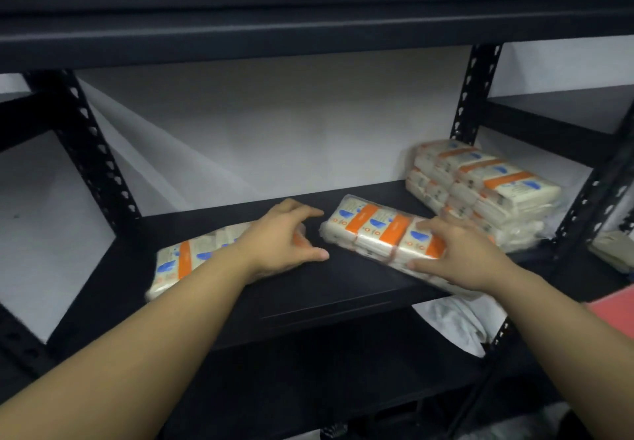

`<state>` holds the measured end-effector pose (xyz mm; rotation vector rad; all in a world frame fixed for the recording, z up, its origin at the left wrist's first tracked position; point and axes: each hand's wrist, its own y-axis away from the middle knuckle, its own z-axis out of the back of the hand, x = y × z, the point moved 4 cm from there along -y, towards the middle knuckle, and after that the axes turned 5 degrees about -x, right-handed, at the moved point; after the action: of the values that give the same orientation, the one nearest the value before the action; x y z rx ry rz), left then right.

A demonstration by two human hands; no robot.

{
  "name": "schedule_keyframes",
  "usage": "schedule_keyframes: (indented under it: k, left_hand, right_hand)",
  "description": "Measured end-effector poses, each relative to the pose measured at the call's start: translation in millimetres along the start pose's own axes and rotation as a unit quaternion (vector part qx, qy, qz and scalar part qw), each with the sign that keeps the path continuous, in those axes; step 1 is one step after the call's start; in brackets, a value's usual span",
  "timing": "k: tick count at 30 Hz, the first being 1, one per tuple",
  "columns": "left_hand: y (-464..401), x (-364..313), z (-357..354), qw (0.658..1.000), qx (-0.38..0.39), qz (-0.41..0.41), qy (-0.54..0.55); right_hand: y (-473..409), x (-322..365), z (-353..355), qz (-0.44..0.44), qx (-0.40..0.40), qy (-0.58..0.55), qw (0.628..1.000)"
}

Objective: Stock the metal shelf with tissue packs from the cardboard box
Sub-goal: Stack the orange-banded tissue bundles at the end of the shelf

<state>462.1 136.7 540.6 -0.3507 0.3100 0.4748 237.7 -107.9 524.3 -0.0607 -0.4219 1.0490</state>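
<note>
Both hands are on the black metal shelf [343, 285] from where I'm watching. Left hand [281, 240] rests over one tissue pack [185, 261], fingers loosely spread past its end. Right hand [459, 254] lies spread on a second pack [374, 230]. Beyond the right hand sits a stack of packs [480, 182].

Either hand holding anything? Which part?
Right hand rests spread on the near end of the middle tissue pack. Left hand lies over the right end of the left tissue pack; actual grip cannot be told.
</note>
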Motion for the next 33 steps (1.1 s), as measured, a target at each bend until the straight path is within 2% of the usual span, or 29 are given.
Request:
schedule_keyframes:
  k: [5,12,15,23,28,33]
  left_hand:
    - [-60,-49,-30,0.997,0.06,-0.057,0.01]
    - [-127,-69,-58,0.966,0.217,-0.076,-0.116]
    - [-143,-68,-65,0.956,0.273,-0.064,-0.082]
    - [-155,-62,-70,0.957,0.284,-0.059,-0.029]
    - [-147,-58,-68,0.954,0.286,-0.087,0.006]
    - [-139,-51,-66,0.965,0.251,-0.076,0.02]
  right_hand:
    - [-7,-16,1,0.036,0.03,0.013,0.999]
    - [-32,-23,4,0.075,0.09,0.005,0.993]
    - [-40,-28,5,0.091,0.115,-0.008,0.989]
    - [-40,-31,4,0.103,0.1,-0.04,0.989]
    - [-33,-31,3,0.109,0.094,-0.033,0.989]
    - [-28,-33,5,0.078,0.075,-0.041,0.993]
